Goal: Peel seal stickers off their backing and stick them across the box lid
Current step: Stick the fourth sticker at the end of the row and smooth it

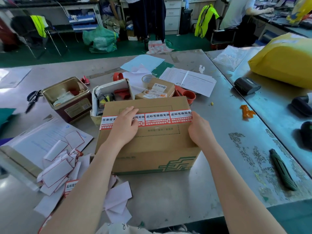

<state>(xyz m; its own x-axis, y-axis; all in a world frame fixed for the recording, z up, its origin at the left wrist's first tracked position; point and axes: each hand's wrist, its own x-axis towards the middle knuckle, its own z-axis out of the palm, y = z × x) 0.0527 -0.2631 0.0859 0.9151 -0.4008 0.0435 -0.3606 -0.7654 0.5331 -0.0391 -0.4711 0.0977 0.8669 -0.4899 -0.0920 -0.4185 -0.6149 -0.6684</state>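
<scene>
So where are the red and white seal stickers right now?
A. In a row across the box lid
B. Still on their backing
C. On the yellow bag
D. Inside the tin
A: the stickers run side by side across the box lid, with the left hand pressing on them.

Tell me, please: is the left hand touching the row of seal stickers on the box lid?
Touching. The head view shows the left hand lying flat on the seal stickers, covering part of the row.

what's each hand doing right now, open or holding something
Left hand: open, fingers flat, pressing the seal stickers onto the box.
Right hand: open, pressing the sticker end over the box's right edge.
</scene>
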